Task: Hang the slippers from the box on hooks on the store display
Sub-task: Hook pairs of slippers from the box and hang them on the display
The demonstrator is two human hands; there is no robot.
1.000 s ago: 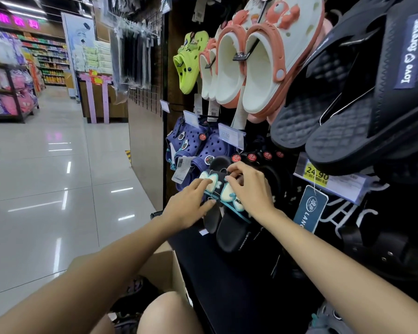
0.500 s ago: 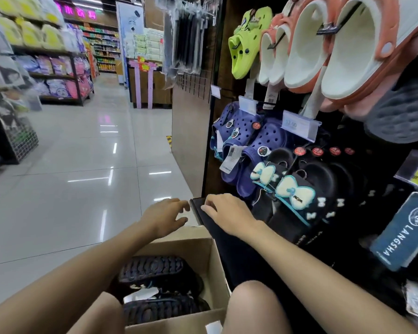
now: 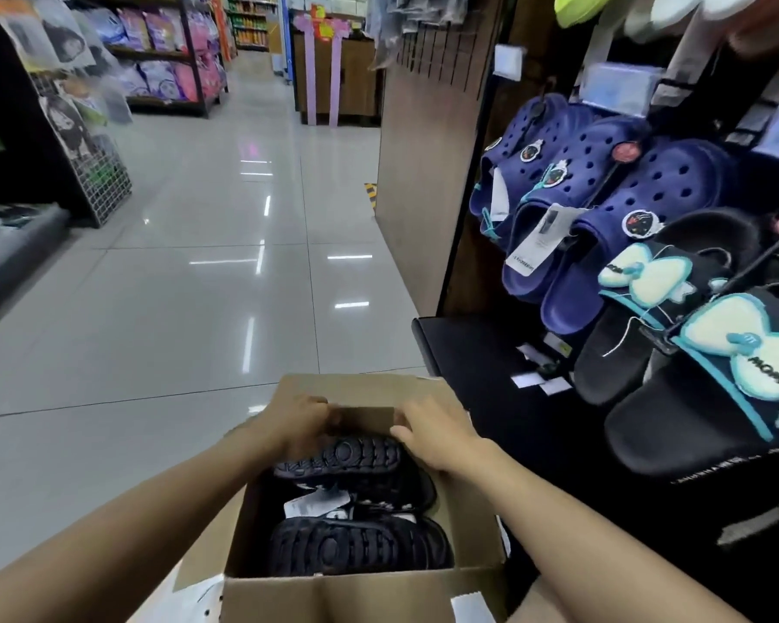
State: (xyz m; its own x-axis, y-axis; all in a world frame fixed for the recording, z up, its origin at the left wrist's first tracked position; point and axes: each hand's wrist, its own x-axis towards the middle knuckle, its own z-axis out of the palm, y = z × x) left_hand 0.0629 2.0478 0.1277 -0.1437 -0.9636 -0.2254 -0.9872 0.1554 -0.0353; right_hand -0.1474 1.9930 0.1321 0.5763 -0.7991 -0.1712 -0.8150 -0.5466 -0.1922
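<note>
Both hands reach into the cardboard box (image 3: 360, 591). The left hand (image 3: 302, 424) and right hand (image 3: 437, 436) grab the top black slipper (image 3: 338, 456) by the far wall.

- One view only, from a camera worn on the person's head, looking forward and steeply down.
- It sits close above the cardboard box (image 3: 360, 591), whose near wall fills the bottom edge.
- The store display (image 3: 491, 366) runs along the right side, very near; the tiled aisle floor (image 3: 176, 308) recedes ahead and to the left.
</note>
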